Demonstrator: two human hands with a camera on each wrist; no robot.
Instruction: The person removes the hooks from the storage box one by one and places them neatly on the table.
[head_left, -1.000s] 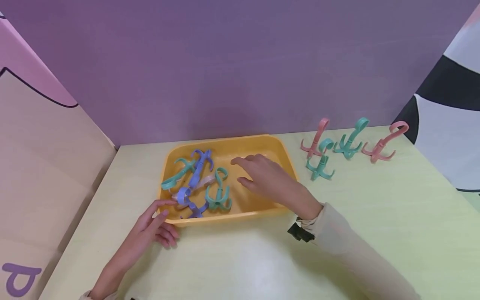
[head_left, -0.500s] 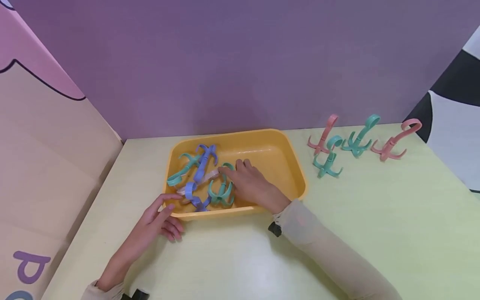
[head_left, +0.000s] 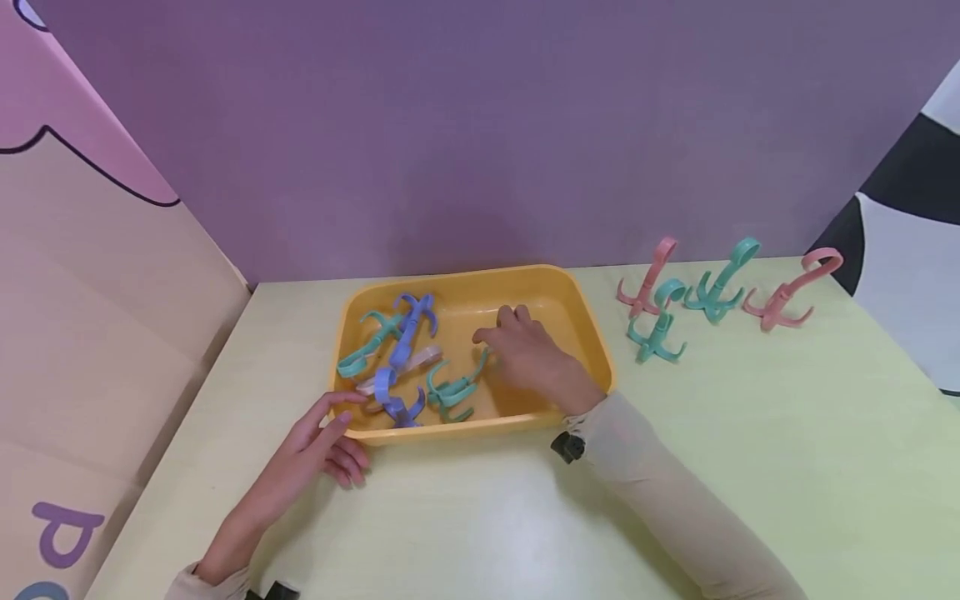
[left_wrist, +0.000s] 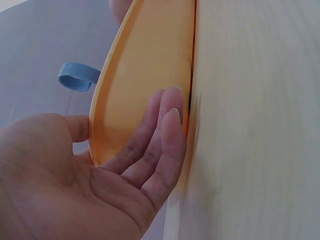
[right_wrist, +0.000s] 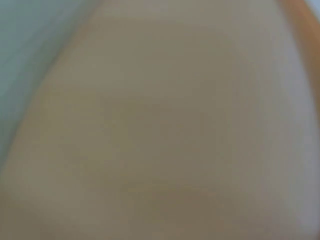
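Presumably light in the hand, stiff yet slightly springy, and rather slippery: note the mint-green, claw-pronged, glossy plastic hook [head_left: 452,393]. Best taken, by judgement, in a thumb-and-forefinger pinch at the middle stem or looped end; avoid levering on a thin prong, perhaps liable to snap. Find the hook tilted within the yellow-orange, round-cornered, shallow plastic tray [head_left: 480,292], towards the near wall, just beside a violet-blue, claw-pronged plastic hook [head_left: 386,383] and near a pale pink, partly hidden plastic piece [head_left: 423,358], with some likely risk of snagging. For position relative to the fingers, see the right hand [head_left: 525,350], back uppermost, immediately to the right of the hook and with fingers [head_left: 507,317] part-bent; observe one slim green end rising to just below the foremost fingertip. Cannot tell contact or grip from the head view, nor from the blurred right-wrist view. Compare the left hand [head_left: 310,443]: fingers loosely extended, forefinger at the tray's rim, three others against the outer wall, probably for steadying.
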